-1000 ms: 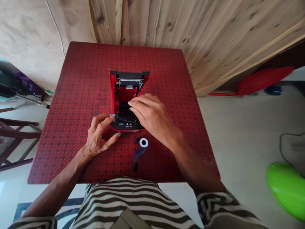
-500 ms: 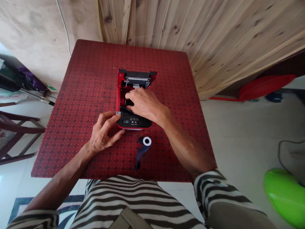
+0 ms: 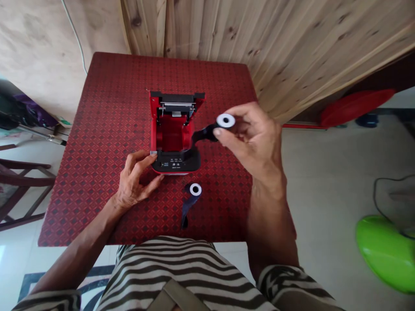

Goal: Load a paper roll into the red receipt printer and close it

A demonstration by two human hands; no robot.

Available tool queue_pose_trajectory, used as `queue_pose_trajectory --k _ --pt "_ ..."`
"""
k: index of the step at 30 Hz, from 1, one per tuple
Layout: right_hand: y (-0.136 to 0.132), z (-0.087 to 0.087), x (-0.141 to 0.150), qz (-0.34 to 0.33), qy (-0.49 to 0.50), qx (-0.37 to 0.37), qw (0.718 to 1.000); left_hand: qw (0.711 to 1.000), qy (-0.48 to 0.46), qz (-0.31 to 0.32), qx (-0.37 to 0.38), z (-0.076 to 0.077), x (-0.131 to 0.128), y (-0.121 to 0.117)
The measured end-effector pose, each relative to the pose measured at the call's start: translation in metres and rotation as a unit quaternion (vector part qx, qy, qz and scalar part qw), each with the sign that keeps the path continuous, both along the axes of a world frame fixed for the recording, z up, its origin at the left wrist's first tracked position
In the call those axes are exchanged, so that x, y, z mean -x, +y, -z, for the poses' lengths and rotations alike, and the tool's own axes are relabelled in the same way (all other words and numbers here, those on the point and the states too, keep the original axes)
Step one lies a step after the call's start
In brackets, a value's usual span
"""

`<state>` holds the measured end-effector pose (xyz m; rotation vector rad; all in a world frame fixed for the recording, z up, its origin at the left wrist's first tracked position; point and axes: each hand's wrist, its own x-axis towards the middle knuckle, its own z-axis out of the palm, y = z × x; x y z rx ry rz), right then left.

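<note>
A red and black receipt printer (image 3: 177,162) stands on the table with its lid up and its red paper bay bare. My left hand (image 3: 136,179) grips the printer's front left corner, fingertips on top and thumb low at the front. Up and to the right of the printer, my right hand (image 3: 254,140) pinches a small paper roll (image 3: 226,121), dark outside with a white end face. Its loose dark strip trails back towards the printer's front right. A second similar roll (image 3: 195,190) lies on the table in front of the printer, its dark tail unrolled towards me.
The table (image 3: 106,112) has a red patterned cover. A wooden plank wall (image 3: 201,30) rises behind it. On the left stands a wooden chair (image 3: 24,166). A bright green rounded object (image 3: 385,255) and a red one (image 3: 356,108) are on the right.
My right hand has come out of the printer's bay and moved right, with the paper roll now visible in its fingers. My left hand keeps its hold on the printer's corner.
</note>
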<state>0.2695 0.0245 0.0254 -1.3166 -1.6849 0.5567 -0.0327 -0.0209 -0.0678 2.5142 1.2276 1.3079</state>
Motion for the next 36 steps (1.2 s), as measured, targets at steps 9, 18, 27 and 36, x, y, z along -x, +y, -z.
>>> queue_pose_trajectory --k 9,18,27,36 --pt "-0.007 0.118 -0.03 0.099 0.07 0.107 0.987 1.0 0.003 -0.003 -0.003 0.001 0.0 0.002" --pt "-0.042 0.083 -0.038 0.115 -0.021 0.089 0.989 1.0 0.018 -0.004 0.0 0.001 0.003 0.002" --pt "-0.116 0.064 -0.012 -0.083 -0.006 0.209 0.974 1.0 0.004 0.012 0.005 -0.005 0.0 0.002" --pt "-0.107 0.076 0.004 -0.127 0.036 0.185 0.974 1.0 -0.008 0.02 0.013 -0.003 0.0 0.001"
